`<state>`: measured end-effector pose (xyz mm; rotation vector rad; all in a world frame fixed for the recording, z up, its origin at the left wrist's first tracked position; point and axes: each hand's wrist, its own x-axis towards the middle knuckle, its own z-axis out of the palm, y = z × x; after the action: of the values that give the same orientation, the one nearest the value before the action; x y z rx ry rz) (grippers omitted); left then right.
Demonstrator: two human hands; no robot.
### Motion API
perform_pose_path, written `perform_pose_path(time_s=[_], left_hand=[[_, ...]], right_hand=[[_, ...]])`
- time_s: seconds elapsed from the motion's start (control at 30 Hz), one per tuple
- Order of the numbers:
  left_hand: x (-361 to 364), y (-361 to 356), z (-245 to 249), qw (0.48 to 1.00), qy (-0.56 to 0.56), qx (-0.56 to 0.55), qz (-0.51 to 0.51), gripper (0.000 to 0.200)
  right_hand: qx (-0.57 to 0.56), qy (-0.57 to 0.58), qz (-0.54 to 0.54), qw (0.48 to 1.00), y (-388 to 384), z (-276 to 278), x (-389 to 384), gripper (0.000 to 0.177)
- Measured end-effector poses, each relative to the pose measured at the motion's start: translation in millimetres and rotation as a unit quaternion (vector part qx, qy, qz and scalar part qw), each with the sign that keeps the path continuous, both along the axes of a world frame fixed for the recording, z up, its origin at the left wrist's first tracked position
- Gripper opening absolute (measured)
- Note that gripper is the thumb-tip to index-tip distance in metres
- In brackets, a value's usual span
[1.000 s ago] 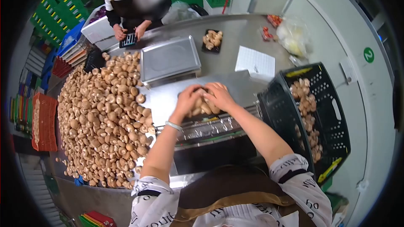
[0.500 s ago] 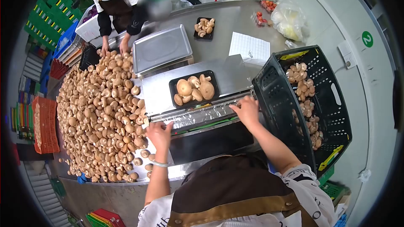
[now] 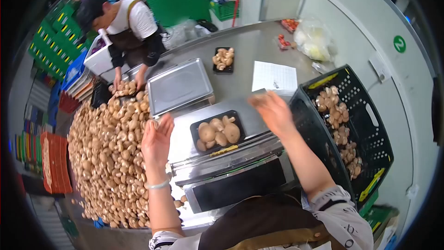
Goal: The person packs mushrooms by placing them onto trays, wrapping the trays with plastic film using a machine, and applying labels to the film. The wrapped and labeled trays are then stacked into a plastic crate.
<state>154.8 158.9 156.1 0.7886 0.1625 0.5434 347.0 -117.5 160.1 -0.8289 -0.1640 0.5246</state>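
A black tray of mushrooms sits on the metal wrapping machine in front of me. Left of this tray, my left hand is raised with its fingers apart, holding nothing. On the other side, my right hand hangs over the metal surface, smeared by motion, with open fingers and nothing visible in it. A yellow strip lies at the tray's near edge. Clear film over the tray cannot be made out for certain. The large mushroom pile spreads out left of my left hand.
A metal scale, another mushroom tray and a paper sheet lie beyond the machine. At the right stands a black crate holding mushroom packs. A co-worker handles mushrooms at the far left.
Both my hands have risen from the film at the machine's front edge and moved forward to either side of the tray. The view has shifted. The co-worker has lifted mushrooms on a tray.
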Motion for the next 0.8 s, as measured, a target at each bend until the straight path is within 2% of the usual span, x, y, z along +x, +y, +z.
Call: perform_pose_path(time_s=[0.03, 0.07, 0.1, 0.13, 0.17, 0.2, 0.23, 0.27, 0.3, 0.37, 0.43, 0.47, 0.5, 0.53, 0.57, 0.6, 0.63, 0.67, 0.7, 0.73, 0.77, 0.8], left_hand=[[24, 0, -11, 0.998, 0.01, 0.063, 0.027, 0.013], [43, 7, -43, 0.992, -0.006, 0.112, 0.05, 0.011], [61, 10, -74, 0.966, 0.105, 0.214, 0.103, 0.009], [67, 15, -105, 0.923, 0.175, 0.328, 0.098, 0.009], [68, 23, -142, 0.797, 0.28, 0.521, 0.126, 0.012], [68, 5, -141, 0.805, 0.313, 0.499, 0.068, 0.014], [69, 4, -156, 0.756, 0.296, 0.574, 0.105, 0.012], [70, 5, -160, 0.796, 0.285, 0.529, 0.077, 0.011], [69, -2, -149, 0.803, 0.292, 0.518, 0.046, 0.012], [60, -2, -141, 0.849, 0.301, 0.434, -0.014, 0.009], [59, 7, -137, 0.885, 0.293, 0.352, -0.086, 0.005], [54, 7, -140, 0.891, 0.287, 0.339, -0.097, 0.012], [47, -13, -108, 0.9, 0.297, 0.281, -0.15, 0.021], [37, -8, -108, 0.864, 0.364, 0.279, -0.209, 0.024], [29, -10, -118, 0.861, 0.349, 0.315, -0.194, 0.028], [21, -10, -130, 0.842, 0.367, 0.333, -0.213, 0.033], [15, -23, -108, 0.819, 0.427, 0.319, -0.212, 0.039], [7, -27, -119, 0.818, 0.404, 0.368, -0.18, 0.045], [3, -28, -127, 0.785, 0.399, 0.448, -0.154, 0.044], [-2, -34, -122, 0.779, 0.362, 0.505, -0.083, 0.043], [-6, -43, -111, 0.763, 0.319, 0.561, -0.022, 0.044], [-9, -55, -93, 0.771, 0.362, 0.523, -0.017, 0.044]], right_hand=[[-0.024, -0.088, 0.011, 0.996, 23, -25, 18, 0.015], [-0.21, -0.219, -0.014, 0.953, 41, -63, 38, 0.015], [-0.257, -0.238, -0.002, 0.937, 59, -87, 46, 0.015], [-0.302, -0.384, -0.058, 0.871, 76, -125, 52, 0.016], [-0.413, -0.395, 0.024, 0.82, 78, -140, 52, 0.016], [-0.495, -0.49, 0.067, 0.715, 85, -161, 55, 0.015], [-0.487, -0.535, 0.047, 0.689, 87, -178, 52, 0.017], [-0.518, -0.509, 0.116, 0.678, 83, -161, 48, 0.018], [-0.482, -0.455, 0.15, 0.733, 79, -152, 44, 0.013], [-0.46, -0.475, 0.122, 0.74, 79, -169, 45, 0.023], [-0.453, -0.4, 0.18, 0.776, 69, -153, 46, 0.032], [-0.443, -0.366, 0.224, 0.787, 60, -144, 41, 0.036], [-0.443, -0.311, 0.266, 0.798, 51, -144, 37, 0.046], [-0.472, -0.323, 0.279, 0.772, 43, -146, 33, 0.044], [-0.445, -0.29, 0.281, 0.799, 34, -136, 24, 0.044], [-0.48, -0.33, 0.309, 0.752, 29, -138, 22, 0.043], [-0.469, -0.343, 0.283, 0.763, 21, -110, 7, 0.039], [-0.44, -0.393, 0.255, 0.766, 16, -136, 5, 0.038], [-0.417, -0.48, 0.189, 0.748, 11, -142, 1, 0.032], [-0.396, -0.489, 0.166, 0.759, 8, -145, 0, 0.029], [-0.414, -0.446, 0.159, 0.777, 5, -138, -8, 0.028], [-0.424, -0.402, 0.182, 0.791, 4, -119, -14, 0.029]])
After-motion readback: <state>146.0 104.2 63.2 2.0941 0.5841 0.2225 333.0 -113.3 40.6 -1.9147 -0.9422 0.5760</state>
